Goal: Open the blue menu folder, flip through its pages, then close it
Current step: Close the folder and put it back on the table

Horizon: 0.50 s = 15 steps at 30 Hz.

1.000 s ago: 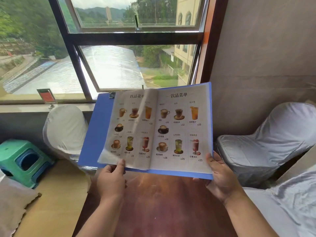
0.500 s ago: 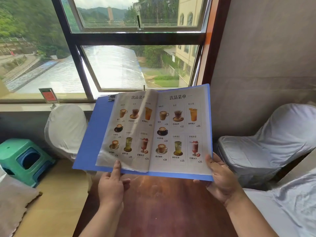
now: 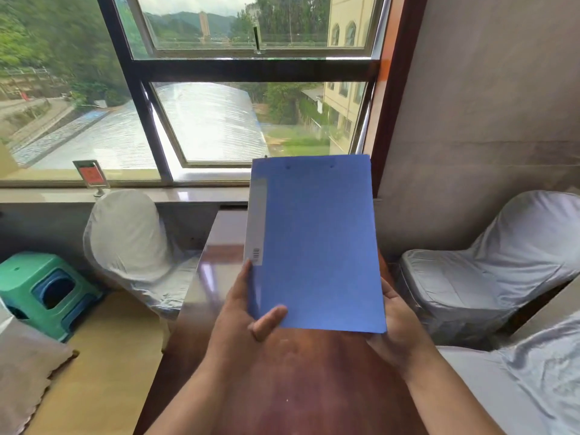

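The blue menu folder (image 3: 317,243) is closed and held upright above the table, its plain blue cover facing me and a grey label strip along its left spine. My left hand (image 3: 244,315) grips the lower left corner, thumb on the cover and fingers along the spine. Under the lower right corner, my right hand (image 3: 395,328) supports the folder from behind, its fingers mostly hidden. No menu pages show.
A glossy reddish-brown table (image 3: 282,387) lies below the folder. Chairs in white covers stand at the left (image 3: 131,240) and the right (image 3: 486,271). A green stool (image 3: 40,287) sits on the floor at left. A small red sign (image 3: 91,177) stands on the windowsill.
The folder was open with drink pages showing; its left cover has swung over to the right and it is now closed. My left hand moved from the page edge to the spine corner.
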Each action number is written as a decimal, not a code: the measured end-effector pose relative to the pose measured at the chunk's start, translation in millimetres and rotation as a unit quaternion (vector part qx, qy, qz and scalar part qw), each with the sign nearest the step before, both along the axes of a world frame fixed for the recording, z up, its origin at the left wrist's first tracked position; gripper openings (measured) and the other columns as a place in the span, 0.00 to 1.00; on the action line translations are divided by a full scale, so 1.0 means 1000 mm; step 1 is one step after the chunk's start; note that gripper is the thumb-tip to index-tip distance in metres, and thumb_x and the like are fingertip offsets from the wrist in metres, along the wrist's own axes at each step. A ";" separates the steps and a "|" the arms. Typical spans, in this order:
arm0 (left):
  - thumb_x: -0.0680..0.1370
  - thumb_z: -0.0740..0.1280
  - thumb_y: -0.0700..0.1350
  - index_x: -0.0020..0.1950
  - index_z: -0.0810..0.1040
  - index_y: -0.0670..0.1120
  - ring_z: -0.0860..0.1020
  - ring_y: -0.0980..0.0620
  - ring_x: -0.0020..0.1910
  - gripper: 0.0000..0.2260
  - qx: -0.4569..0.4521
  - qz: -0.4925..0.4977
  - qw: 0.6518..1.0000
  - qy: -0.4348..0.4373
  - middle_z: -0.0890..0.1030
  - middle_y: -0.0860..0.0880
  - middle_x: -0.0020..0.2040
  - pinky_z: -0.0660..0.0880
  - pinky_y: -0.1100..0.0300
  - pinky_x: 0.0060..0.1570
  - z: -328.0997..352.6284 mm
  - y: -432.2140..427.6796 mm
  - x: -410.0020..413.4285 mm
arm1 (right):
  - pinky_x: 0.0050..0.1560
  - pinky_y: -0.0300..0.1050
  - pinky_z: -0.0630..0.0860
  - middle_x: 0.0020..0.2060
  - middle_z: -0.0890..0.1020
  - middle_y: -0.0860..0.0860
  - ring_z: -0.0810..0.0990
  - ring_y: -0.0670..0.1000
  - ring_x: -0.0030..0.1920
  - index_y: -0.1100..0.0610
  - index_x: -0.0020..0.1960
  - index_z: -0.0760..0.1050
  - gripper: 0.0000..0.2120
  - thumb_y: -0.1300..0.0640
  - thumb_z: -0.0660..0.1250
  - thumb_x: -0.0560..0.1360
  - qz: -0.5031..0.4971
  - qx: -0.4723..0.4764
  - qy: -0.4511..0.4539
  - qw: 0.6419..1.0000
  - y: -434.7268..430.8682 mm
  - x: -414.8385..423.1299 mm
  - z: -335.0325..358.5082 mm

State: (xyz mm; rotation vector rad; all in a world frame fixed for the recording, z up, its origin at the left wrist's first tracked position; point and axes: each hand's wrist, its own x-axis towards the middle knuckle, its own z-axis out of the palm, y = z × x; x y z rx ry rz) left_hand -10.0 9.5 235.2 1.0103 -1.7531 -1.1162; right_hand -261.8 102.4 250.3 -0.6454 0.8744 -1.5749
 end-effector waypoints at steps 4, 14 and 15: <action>0.73 0.77 0.53 0.64 0.78 0.60 0.87 0.48 0.56 0.21 0.109 0.062 0.985 0.122 0.88 0.55 0.57 0.84 0.42 0.55 0.001 -0.004 -0.005 | 0.53 0.61 0.86 0.63 0.87 0.57 0.88 0.61 0.59 0.48 0.68 0.83 0.29 0.37 0.79 0.72 0.007 0.015 0.025 1.000 0.001 -0.003 0.004; 0.73 0.75 0.54 0.59 0.77 0.56 0.88 0.51 0.49 0.17 0.099 0.115 0.982 0.115 0.88 0.53 0.52 0.85 0.51 0.44 0.002 -0.003 -0.008 | 0.56 0.53 0.85 0.67 0.85 0.61 0.84 0.62 0.66 0.57 0.68 0.82 0.17 0.54 0.66 0.82 -0.020 0.039 0.047 0.998 -0.002 -0.010 0.001; 0.73 0.74 0.54 0.60 0.77 0.55 0.88 0.49 0.50 0.17 0.101 0.114 0.981 0.116 0.88 0.50 0.52 0.85 0.48 0.46 0.001 -0.004 -0.009 | 0.57 0.53 0.85 0.67 0.85 0.61 0.84 0.62 0.66 0.57 0.68 0.82 0.18 0.54 0.66 0.82 -0.023 0.038 0.044 0.998 -0.002 -0.009 0.002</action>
